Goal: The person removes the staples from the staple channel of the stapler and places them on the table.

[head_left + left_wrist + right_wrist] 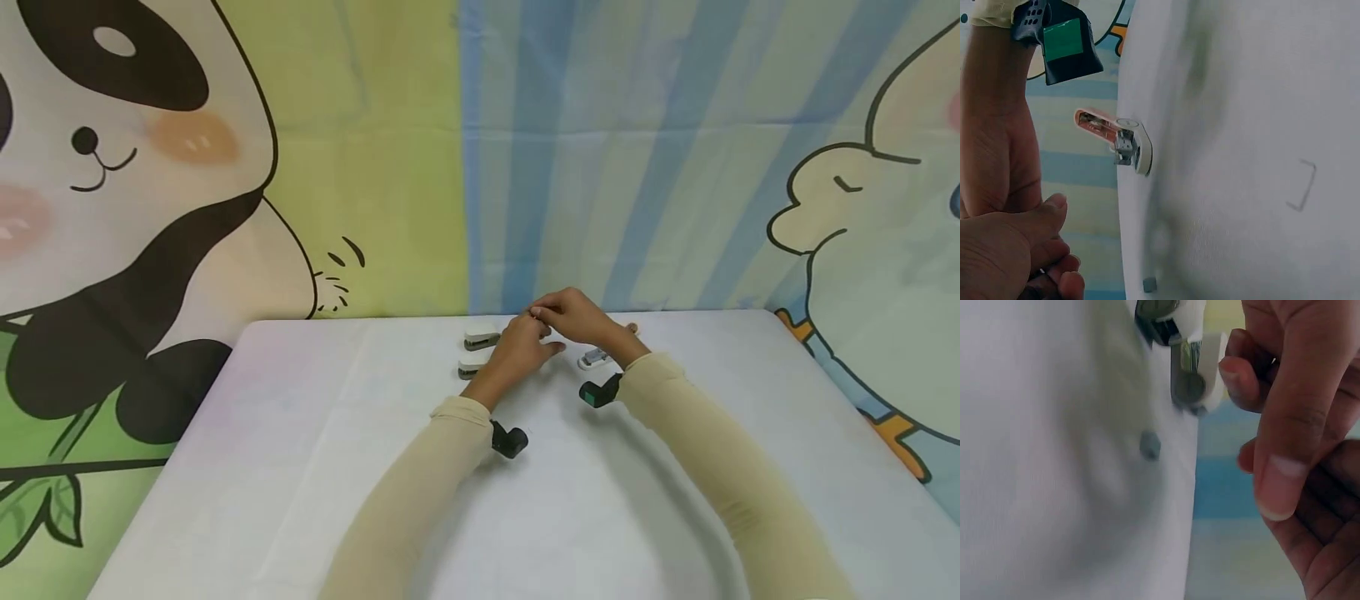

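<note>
Busy above the table's [300, 467] far end with left hand [522, 346] and right hand [573, 318] together, impossible to tell any grip, near the opened stapler [595, 358] lying to the right, apparently preparing to refill it, next probably calling for careful lining-up before closing

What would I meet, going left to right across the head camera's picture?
Painted panda → two white-and-gray staplers near the table's far edge → the person's left hand → opened white stapler → pale cartoon figure on the backdrop.
</note>
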Motion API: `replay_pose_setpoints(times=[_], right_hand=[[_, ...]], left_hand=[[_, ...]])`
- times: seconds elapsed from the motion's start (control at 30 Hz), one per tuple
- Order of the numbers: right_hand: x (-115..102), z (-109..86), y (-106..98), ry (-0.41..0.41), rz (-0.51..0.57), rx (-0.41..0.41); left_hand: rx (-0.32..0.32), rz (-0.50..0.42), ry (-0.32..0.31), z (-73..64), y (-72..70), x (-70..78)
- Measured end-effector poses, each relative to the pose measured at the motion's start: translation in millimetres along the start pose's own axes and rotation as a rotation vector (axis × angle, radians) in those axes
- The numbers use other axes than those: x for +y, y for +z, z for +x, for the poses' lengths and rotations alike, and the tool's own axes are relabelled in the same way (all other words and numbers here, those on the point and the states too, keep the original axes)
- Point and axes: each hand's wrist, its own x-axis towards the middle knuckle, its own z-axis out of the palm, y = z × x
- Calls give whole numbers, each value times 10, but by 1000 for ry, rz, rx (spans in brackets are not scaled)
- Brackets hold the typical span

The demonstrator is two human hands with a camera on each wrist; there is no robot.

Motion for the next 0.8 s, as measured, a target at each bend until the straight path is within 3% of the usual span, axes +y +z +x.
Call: replay_pose_setpoints(times=[0.2, 0.3, 0.5, 0.6, 0.8], right_hand=[[-5, 91, 182, 38, 105, -77], [-51, 133, 272, 39, 161, -102], [-89, 170, 479, 19, 214, -182], [-91, 190, 580, -15, 233, -216], [-165, 281, 749, -43, 213, -239]], left_hand=[[41, 52, 14, -163, -199, -128], [79, 55, 11, -273, -303, -268], [107, -6, -71, -479, -473, -616], [81, -42, -86, -544, -503, -756], [-83, -187, -164, -655, -515, -958]])
